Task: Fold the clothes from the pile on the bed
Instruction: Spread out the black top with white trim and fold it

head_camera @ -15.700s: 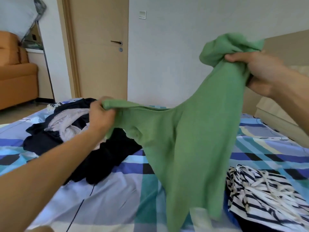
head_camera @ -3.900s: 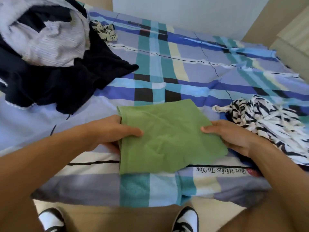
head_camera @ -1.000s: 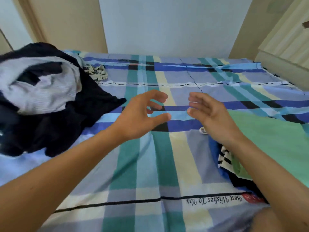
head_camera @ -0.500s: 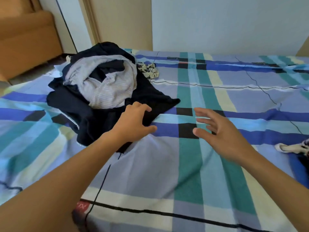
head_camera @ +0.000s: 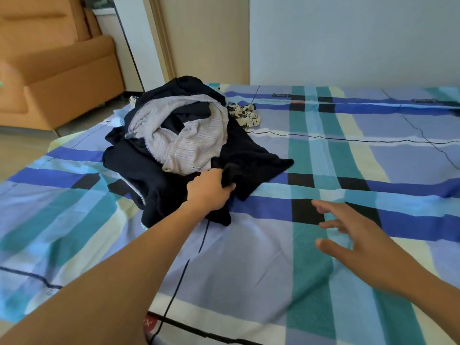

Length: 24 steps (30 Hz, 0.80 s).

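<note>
1. The bed fills most of the view. It is covered by a plaid sheet of lilac, teal, blue, cream and black blocks, crossed by thin dark lines. A small red label sits at the sheet's near edge.
2. The pile of clothes lies on the far left part of the bed. It is made up of crumpled dark navy garments with a pale grey striped garment twisted on top. A small cream cloth with black print lies just beside the pile's far right side.
3. The left hand reaches to the near edge of the pile, its fingers and thumb curled round a fold of the dark navy fabric.
4. The right hand is over bare sheet to the right, well apart from the pile, fingers spread and relaxed, holding nothing. Whether it touches the sheet cannot be told.
5. Beyond the bed's left corner an orange upholstered sofa stands on a light wood-toned floor.
6. A beige door rises behind the pile, and a plain white wall runs along the far side of the bed.
</note>
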Available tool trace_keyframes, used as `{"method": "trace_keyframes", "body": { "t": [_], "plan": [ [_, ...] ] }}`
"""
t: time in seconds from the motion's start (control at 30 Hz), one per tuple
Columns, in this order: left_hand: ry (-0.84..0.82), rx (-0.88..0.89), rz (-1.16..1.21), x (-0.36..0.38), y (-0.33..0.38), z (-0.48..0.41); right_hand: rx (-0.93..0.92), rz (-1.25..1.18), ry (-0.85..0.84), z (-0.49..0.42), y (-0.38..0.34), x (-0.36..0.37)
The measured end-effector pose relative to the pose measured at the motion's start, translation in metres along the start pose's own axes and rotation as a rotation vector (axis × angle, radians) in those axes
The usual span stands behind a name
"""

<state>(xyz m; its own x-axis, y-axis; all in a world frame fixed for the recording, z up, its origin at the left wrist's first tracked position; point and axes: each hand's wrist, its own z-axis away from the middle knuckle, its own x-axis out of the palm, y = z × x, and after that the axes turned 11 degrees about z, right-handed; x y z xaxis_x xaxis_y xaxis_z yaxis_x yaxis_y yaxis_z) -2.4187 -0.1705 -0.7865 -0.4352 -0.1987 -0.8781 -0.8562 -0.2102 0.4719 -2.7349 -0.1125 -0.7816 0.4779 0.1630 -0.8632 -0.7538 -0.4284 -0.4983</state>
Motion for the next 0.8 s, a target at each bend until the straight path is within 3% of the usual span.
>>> {"method": "trace_keyframes", "body": {
  "t": [0.17,0.33,0.43,0.5,0.57,0.63,0.73,0.8],
  "plan": [
    [-0.010,0.279,0.221,-0.014,0.054,0.034,0.033,-0.041,0.040,-0.007,-0.002,0.001],
    [-0.289,0.501,0.577,-0.019,0.107,0.094,0.065,-0.292,-0.037,-0.010,-0.022,0.002],
    [-0.516,0.634,0.589,-0.018,0.121,0.118,0.130,-0.198,-0.081,0.005,-0.025,0.006],
    [-0.607,0.650,0.639,-0.022,0.119,0.113,0.220,-0.251,-0.131,0.008,-0.027,0.006],
    [-0.559,0.561,0.714,-0.025,0.109,0.094,0.184,-0.453,-0.064,0.000,-0.040,0.003],
    [-0.528,0.536,0.527,-0.020,0.094,0.070,0.254,-0.602,-0.043,0.003,-0.057,-0.005],
    [-0.549,0.441,-0.001,0.006,0.064,0.039,0.433,-0.836,-0.028,0.018,-0.040,0.000],
    [-0.440,0.349,-0.086,0.015,0.048,0.022,0.471,-0.957,-0.006,0.023,-0.031,0.002]
  ]
}}
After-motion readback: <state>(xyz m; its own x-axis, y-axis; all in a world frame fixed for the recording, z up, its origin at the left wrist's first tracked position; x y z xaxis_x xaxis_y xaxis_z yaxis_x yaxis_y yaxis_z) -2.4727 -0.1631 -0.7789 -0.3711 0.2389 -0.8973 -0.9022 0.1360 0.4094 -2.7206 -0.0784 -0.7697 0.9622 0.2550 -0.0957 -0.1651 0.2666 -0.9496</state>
